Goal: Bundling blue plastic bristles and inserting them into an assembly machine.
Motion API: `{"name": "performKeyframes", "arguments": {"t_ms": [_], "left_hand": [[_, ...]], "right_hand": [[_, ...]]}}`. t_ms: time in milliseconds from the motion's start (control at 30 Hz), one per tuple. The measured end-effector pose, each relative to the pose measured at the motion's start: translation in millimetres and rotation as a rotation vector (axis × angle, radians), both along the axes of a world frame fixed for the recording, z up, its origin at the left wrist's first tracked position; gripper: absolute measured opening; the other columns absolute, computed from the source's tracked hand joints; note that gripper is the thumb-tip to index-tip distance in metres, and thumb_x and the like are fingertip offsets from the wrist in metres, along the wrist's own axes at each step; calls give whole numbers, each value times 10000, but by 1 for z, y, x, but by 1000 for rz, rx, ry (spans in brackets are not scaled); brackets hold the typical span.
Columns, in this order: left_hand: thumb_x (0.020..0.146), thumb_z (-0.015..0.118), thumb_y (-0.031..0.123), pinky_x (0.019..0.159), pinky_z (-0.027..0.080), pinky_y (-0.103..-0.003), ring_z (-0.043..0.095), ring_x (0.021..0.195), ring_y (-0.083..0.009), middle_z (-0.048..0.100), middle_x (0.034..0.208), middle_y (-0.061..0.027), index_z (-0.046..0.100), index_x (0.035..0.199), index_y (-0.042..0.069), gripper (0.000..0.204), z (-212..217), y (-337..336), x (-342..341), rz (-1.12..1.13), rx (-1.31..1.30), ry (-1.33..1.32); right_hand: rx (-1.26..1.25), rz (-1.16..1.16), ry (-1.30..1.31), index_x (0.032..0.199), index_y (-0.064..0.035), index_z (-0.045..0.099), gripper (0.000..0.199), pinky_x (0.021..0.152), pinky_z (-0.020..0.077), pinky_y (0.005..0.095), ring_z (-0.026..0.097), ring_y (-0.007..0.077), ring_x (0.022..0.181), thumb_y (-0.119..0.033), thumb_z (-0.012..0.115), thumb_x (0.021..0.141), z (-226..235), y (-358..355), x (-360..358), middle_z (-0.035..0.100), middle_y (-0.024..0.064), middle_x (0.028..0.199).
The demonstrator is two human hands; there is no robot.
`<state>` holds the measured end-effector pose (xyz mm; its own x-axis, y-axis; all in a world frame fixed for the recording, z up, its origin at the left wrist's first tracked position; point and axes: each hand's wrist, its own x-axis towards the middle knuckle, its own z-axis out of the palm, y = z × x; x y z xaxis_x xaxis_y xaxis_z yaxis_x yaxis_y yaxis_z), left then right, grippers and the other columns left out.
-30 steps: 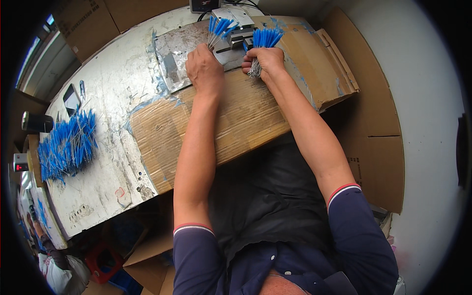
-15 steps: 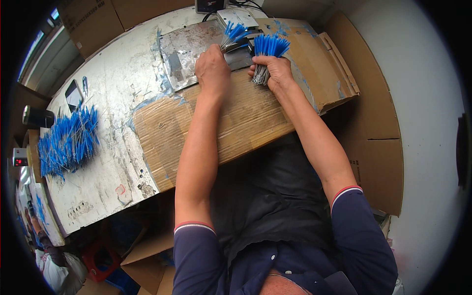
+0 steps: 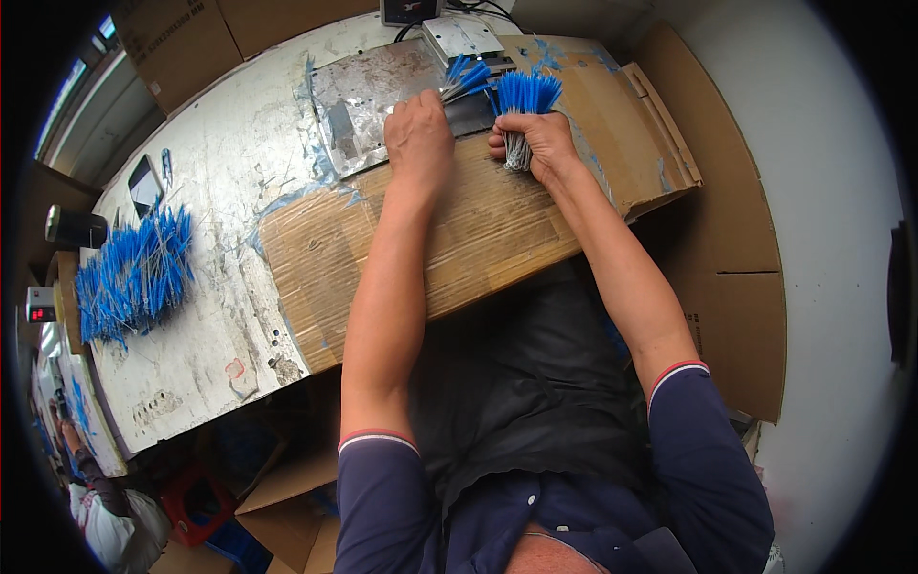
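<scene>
My right hand (image 3: 543,142) is closed round a thick bundle of blue-tipped wires (image 3: 528,94). Their blue ends fan out above the fist, and bare looped wire ends hang below it. To its left, my left hand (image 3: 419,136) pinches a smaller bunch of blue-tipped wires (image 3: 465,80), which leans up and to the right, towards the larger bundle. The left fingertips are partly hidden behind the hand. Both hands are over the near part of a metal plate (image 3: 373,77), close to a small metal device (image 3: 461,40).
A big pile of blue-tipped wires (image 3: 136,273) lies at the table's left, near a phone (image 3: 144,184) and a dark cylinder (image 3: 76,228). Taped cardboard (image 3: 411,253) covers the near edge. A cardboard box (image 3: 631,143) stands at right. Another person's arm (image 3: 81,454) shows far left.
The smaller bunch has tipped further to the right, and my left hand has shifted slightly right and nearer. My right hand still grips the large bundle, almost in place.
</scene>
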<state>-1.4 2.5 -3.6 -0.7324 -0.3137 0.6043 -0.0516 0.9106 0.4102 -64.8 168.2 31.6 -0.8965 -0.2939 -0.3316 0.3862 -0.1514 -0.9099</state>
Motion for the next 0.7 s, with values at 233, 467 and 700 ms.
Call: {"name": "performKeyframes", "arguments": {"t_ms": [233, 467, 700], "left_hand": [[957, 556, 166, 721, 487, -496, 658, 829, -381, 687, 851, -180, 616, 953, 40, 140, -2, -6, -2, 162, 215, 24], [978, 559, 213, 711, 485, -497, 667, 826, -375, 690, 847, -173, 616, 964, 47, 176, -5, -8, -2, 178, 285, 66], [962, 580, 191, 733, 479, -488, 641, 859, -362, 677, 856, -155, 618, 933, 50, 149, -4, -7, -3, 183, 217, 180]], "right_hand": [[129, -16, 105, 703, 83, 628, 63, 447, 578, 361, 662, 235, 523, 83, 664, 756, 5, -14, 3, 644, 164, 659], [252, -148, 164, 663, 86, 617, 85, 413, 559, 379, 665, 261, 512, 112, 666, 727, 6, -34, -6, 643, 185, 642], [260, -172, 129, 703, 91, 615, 73, 418, 560, 390, 661, 273, 508, 108, 673, 742, 6, -39, -9, 643, 193, 658]]}}
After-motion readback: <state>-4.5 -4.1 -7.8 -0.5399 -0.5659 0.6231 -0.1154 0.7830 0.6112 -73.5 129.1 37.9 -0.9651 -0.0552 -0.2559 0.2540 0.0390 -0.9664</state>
